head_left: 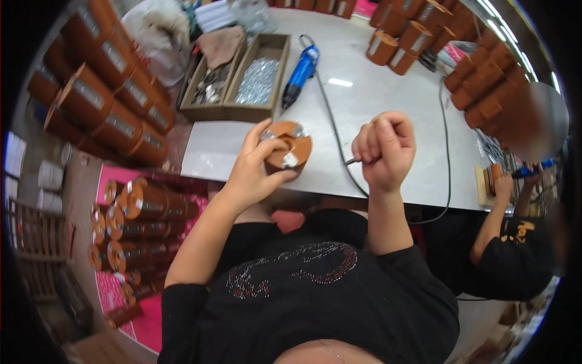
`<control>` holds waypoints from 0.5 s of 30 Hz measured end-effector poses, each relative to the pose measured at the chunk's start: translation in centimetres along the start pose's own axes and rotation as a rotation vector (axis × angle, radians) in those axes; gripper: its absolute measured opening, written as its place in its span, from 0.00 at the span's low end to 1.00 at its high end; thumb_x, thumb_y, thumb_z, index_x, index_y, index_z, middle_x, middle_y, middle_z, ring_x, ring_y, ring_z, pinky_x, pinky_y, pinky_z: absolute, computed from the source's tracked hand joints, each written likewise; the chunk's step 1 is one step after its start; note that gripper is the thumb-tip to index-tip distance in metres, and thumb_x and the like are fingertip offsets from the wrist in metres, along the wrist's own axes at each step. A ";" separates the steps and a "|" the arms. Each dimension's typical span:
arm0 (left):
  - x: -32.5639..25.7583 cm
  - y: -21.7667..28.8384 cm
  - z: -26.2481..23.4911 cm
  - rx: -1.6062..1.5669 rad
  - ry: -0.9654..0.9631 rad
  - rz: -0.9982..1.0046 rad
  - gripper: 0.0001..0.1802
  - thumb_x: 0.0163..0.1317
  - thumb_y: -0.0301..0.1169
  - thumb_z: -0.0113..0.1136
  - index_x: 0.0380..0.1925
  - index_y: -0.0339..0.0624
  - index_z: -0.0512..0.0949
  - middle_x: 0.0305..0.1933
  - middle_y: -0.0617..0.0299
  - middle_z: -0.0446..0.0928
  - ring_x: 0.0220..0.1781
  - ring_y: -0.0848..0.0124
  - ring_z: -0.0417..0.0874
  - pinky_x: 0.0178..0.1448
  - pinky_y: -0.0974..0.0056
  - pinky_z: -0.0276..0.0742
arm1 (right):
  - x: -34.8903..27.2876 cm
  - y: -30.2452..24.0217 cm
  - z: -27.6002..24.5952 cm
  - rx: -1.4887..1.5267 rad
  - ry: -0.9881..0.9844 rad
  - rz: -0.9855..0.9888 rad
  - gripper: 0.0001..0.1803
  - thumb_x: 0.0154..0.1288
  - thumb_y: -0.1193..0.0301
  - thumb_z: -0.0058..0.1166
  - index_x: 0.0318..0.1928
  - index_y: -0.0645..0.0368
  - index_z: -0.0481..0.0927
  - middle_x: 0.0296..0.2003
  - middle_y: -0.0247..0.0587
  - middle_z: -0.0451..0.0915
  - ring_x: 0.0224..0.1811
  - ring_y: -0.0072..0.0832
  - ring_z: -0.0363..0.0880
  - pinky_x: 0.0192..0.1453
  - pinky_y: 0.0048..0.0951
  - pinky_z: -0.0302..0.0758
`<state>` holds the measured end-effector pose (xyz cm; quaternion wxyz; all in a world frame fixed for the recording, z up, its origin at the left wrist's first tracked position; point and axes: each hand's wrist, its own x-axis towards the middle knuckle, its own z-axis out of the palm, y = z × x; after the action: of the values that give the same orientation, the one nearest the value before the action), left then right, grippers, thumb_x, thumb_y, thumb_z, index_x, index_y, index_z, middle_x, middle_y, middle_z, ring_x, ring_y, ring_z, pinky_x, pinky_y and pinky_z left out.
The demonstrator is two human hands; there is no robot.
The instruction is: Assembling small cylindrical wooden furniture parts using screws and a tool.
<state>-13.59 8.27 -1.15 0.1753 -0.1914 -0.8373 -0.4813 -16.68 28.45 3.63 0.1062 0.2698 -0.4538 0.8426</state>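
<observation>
My left hand (253,167) grips a round brown disc (291,148) with small silver metal fittings on its face, held above the near edge of the grey table (388,91). My right hand (385,148) is closed in a fist around a thin metal tool whose tip (350,161) pokes out toward the disc. The two hands are a short gap apart.
A blue electric screwdriver (300,76) with a black cable lies behind the disc. Two cardboard boxes (257,82) of metal parts stand at the back left. Brown cylinders are stacked at left (109,103), on the floor (139,224) and at the back right (479,79). Another person (515,242) works at the right.
</observation>
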 end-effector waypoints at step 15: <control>-1.4 -0.3 1.6 -0.036 0.267 0.060 0.17 0.33 0.27 0.68 0.27 0.37 0.75 0.43 0.52 0.74 0.56 0.51 0.67 0.59 0.54 0.62 | 0.8 5.9 5.1 0.172 -0.083 0.069 0.03 0.63 0.76 0.40 0.32 0.64 0.66 0.11 0.31 0.61 0.10 0.17 0.57 0.15 0.20 0.61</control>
<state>-12.74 9.31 -2.83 0.2960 -0.1536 -0.7916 -0.5121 -18.05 20.82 2.16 0.0346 0.2968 -0.3930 0.8696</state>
